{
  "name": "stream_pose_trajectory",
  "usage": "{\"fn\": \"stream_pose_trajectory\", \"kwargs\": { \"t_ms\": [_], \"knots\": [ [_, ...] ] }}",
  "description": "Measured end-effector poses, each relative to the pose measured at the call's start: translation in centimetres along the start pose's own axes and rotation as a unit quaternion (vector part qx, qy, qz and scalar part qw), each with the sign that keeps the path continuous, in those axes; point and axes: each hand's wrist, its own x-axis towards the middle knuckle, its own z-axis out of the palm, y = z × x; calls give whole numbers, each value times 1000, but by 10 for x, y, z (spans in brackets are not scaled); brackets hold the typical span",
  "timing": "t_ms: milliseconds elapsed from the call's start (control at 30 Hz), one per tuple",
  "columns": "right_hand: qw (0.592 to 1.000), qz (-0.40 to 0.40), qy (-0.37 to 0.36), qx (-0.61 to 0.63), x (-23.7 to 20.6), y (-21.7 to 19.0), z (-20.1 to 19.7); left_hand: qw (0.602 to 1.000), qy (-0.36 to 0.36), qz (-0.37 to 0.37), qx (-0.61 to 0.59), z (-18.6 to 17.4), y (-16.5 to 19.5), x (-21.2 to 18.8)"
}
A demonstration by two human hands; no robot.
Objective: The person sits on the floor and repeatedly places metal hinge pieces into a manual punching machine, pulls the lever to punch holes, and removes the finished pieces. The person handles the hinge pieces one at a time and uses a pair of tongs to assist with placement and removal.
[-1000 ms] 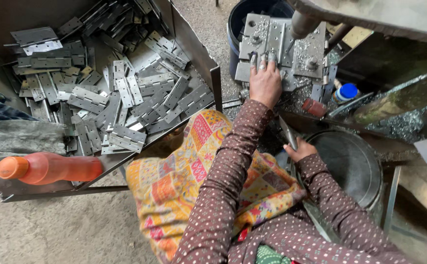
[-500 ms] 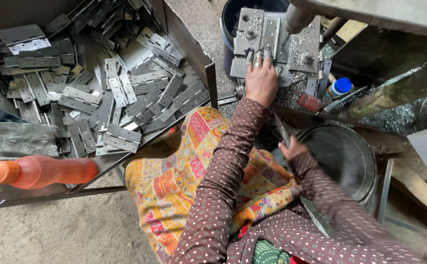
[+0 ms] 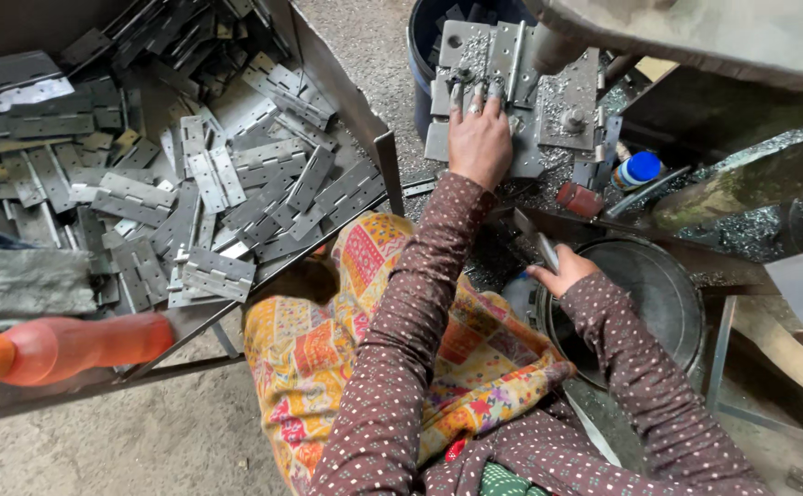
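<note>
My left hand (image 3: 478, 138) lies flat on a grey metal hinge (image 3: 503, 69) set on the jig plate (image 3: 567, 96) of a machine, fingers spread over the hinge's lower part. A round steel ram (image 3: 553, 50) stands just above the plate. My right hand (image 3: 559, 269) is lower and to the right, fingers closed around a slim metal lever (image 3: 537, 241) beside a round dark pan (image 3: 659, 294). Both arms wear brown dotted sleeves.
A large metal tray (image 3: 378, 152) at the left holds several loose grey hinges (image 3: 209, 174). An orange bottle (image 3: 62, 349) lies at its near edge. A blue-capped bottle (image 3: 639, 170) and a red cap (image 3: 579, 198) sit right of the jig. A blue bucket (image 3: 429, 28) stands behind it.
Both hands stay in place, the left on the hinge and the right on the lever. The view has shifted slightly; nothing else has moved.
</note>
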Motion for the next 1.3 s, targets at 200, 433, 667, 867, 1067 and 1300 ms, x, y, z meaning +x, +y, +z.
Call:
{"fn": "stream_pose_trajectory", "kwargs": {
  "t_ms": [200, 433, 667, 867, 1067, 1300],
  "knots": [
    [993, -60, 90, 38, -5, -1, 51, 999, 35, 6, -3, 8, -4, 2],
    [984, -59, 166, 0, 3, 2, 79, 999, 27, 20, -25, -7, -8, -3],
    [998, 24, 59, 23, -36, -19, 12, 976, 189, -57, -89, -48, -64, -126],
    [952, -187, 221, 100, -57, -48, -36, 946, 105, -294, 92, -63, -206, -215],
    [954, -177, 223, 95, -49, -42, -27, 890, 127, -352, 261, -60, -318, -250],
    [961, -145, 231, 42, -50, -43, -23, 915, 111, -378, 86, -64, -349, -253]
  ]
}}
